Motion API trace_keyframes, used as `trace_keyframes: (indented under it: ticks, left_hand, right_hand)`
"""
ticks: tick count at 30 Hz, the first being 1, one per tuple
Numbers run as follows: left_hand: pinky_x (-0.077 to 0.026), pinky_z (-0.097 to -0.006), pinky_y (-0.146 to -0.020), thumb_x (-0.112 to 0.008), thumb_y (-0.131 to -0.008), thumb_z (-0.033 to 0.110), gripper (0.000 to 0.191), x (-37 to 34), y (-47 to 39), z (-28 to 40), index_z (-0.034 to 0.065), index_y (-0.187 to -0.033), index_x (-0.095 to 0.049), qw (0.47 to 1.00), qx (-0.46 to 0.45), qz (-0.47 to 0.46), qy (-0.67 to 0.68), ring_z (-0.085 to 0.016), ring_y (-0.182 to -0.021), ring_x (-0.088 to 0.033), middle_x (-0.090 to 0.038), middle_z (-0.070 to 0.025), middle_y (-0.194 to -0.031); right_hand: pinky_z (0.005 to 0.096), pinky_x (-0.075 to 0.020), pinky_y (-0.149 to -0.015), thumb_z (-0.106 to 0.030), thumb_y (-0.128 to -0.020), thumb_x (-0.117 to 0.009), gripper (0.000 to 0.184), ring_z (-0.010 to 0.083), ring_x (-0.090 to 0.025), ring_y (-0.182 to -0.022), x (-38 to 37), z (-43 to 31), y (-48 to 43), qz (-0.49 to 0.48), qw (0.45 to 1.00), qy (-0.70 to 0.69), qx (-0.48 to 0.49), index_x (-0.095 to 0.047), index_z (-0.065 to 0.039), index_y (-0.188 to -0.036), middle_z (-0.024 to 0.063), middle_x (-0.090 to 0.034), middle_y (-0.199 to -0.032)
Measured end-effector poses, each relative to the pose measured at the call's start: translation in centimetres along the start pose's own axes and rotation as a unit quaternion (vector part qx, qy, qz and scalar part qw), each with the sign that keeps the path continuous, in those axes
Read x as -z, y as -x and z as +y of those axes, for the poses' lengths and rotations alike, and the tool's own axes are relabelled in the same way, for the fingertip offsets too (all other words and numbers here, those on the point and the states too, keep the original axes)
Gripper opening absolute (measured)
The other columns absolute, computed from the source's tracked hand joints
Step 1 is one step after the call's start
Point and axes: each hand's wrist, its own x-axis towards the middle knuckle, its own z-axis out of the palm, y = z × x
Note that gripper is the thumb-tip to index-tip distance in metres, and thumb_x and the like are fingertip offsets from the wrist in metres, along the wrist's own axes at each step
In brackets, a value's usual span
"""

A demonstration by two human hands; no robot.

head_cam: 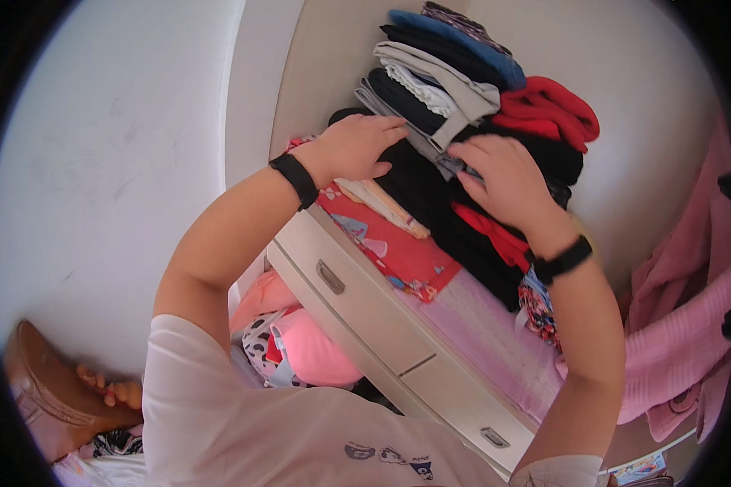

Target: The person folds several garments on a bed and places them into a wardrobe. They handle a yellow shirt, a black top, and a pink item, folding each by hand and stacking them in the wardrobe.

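Note:
A tall stack of folded clothes [451, 67] stands before me on a shelf above drawers. My left hand [362, 143] is at the stack's left side, fingers extended over a black garment [426, 182] and the edge of a grey one. Across from it, my right hand [505, 176] has bent fingers at the end of the grey folded garment [423, 143], thumb apart. Whether it presses the cloth is unclear. Beige folded trousers [463, 91] lie just above my fingers. A red fleece-like garment [548, 112] sits at the stack's right.
A red patterned cloth [390, 237] and a pink cloth [493, 329] cover the shelf front. Two drawer fronts [365, 310] with recessed handles are below. Pink fabric [676, 341] hangs at right. Pink items [317, 350] fill a low space. A brown boot-like object [55, 389] is lower left.

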Motion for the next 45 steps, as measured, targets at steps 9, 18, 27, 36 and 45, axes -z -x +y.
trace_keyframes:
  ticks: [9,18,27,36,45]
  left_hand:
    - [-0.045,-0.0427,-0.105,-0.072,-0.081,0.02,0.06,-1.4,-1.1,-9.8,0.007,-0.137,-0.054,1.0,0.004,-0.017,-0.015,-0.032,-0.127,-0.054,-0.048,-0.0127,-0.149]
    - [-0.047,-0.0435,-0.103,-0.071,-0.082,0.019,0.059,-4.7,-3.9,-11.9,0.0097,-0.138,-0.055,0.999,-0.004,0.003,0.047,-0.034,-0.123,-0.056,-0.043,-0.011,-0.153]
    - [-0.048,-0.0449,-0.101,-0.07,-0.083,0.016,0.056,-7.2,-3.8,-11.2,0.0164,-0.137,-0.057,0.998,-0.025,0.019,0.054,-0.033,-0.12,-0.059,-0.043,-0.0131,-0.153]
    - [-0.035,-0.0483,-0.114,-0.069,-0.083,0.022,0.064,-7.7,-5.4,-10.6,0.0197,-0.144,-0.051,0.998,-0.046,-0.007,0.033,-0.029,-0.138,-0.044,-0.038,-0.0112,-0.156]
    - [-0.045,-0.044,-0.107,-0.067,-0.082,0.012,0.042,-9.8,-2.8,-10.4,0.0143,-0.124,-0.063,0.995,-0.048,0.046,0.072,-0.036,-0.125,-0.054,-0.047,-0.0186,-0.144]
  right_hand:
    - [0.0504,-0.0329,-0.114,-0.027,-0.09,-0.063,0.038,0.0234,-0.05,-0.132,-10.1,10.2,-12.3,-0.128,0.971,0.203,0.013,-0.063,-0.023,-0.128,0.0033,-0.059,-0.136]
    - [0.0515,-0.0276,-0.119,-0.034,-0.097,-0.055,0.043,0.0211,-0.043,-0.14,-8.2,16.3,-16.4,-0.201,0.936,0.272,-0.092,-0.057,-0.022,-0.138,0.0018,-0.05,-0.149]
    - [0.0628,-0.0203,-0.118,-0.078,-0.071,-0.064,0.092,0.0241,-0.03,-0.149,-9.3,12.2,-16.2,-0.261,0.909,0.295,-0.139,-0.059,-0.016,-0.139,0.0085,-0.037,-0.159]
    - [0.0621,-0.0314,-0.113,-0.025,-0.089,-0.058,0.042,0.0193,-0.046,-0.137,-10.2,14.5,-16.9,-0.189,0.914,0.332,-0.134,-0.06,-0.017,-0.131,0.0016,-0.051,-0.147]
    - [0.0664,-0.0337,-0.108,-0.012,-0.093,-0.051,0.027,0.0247,-0.05,-0.132,-11.6,15.3,-16.7,-0.149,0.944,0.272,-0.11,-0.06,-0.016,-0.118,0.0038,-0.06,-0.13]
